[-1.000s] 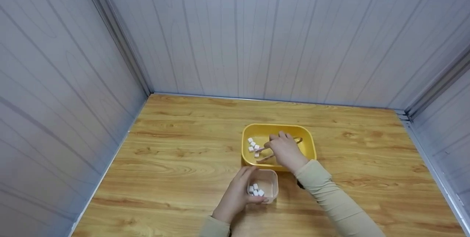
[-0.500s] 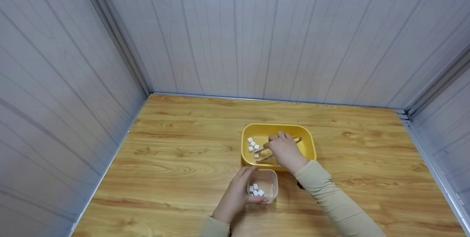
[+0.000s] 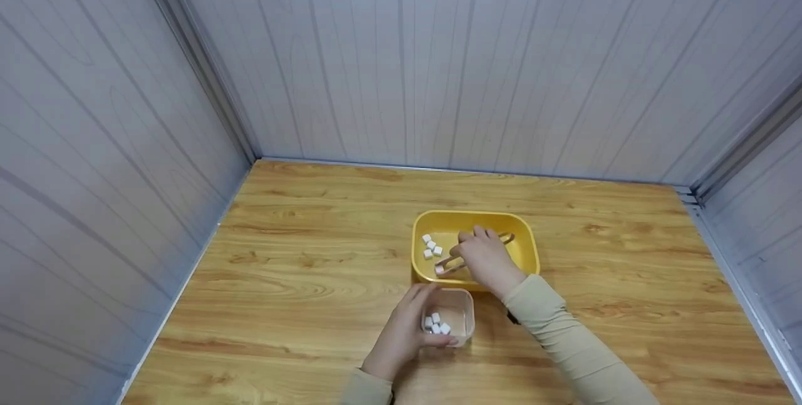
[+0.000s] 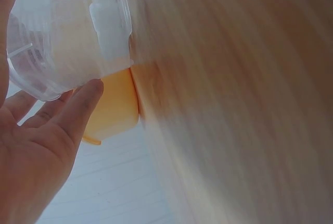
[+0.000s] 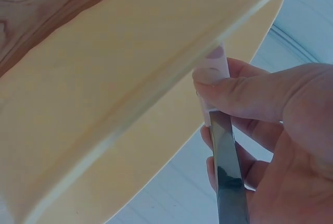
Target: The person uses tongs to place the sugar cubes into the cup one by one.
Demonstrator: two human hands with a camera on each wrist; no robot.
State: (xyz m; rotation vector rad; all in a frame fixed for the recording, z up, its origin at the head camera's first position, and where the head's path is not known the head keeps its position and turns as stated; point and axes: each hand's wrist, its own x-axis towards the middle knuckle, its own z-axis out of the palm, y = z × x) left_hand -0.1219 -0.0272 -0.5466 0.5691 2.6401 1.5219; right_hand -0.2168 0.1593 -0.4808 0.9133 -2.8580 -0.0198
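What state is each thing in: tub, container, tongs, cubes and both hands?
Yellow tub: upright, open on top
Clear container: upright, open on top
Tongs: tips around one white cube; how tightly, cannot tell
Four loose cubes: lying in the tub's left end
Container's cubes: clustered at its left side
Left hand: holds the container
Right hand: grips the tongs

A hand could pass left of the yellow tray point(image 3: 463, 222). The clear box point(image 3: 458, 317) and right sleeve point(image 3: 567, 336) block its near side.
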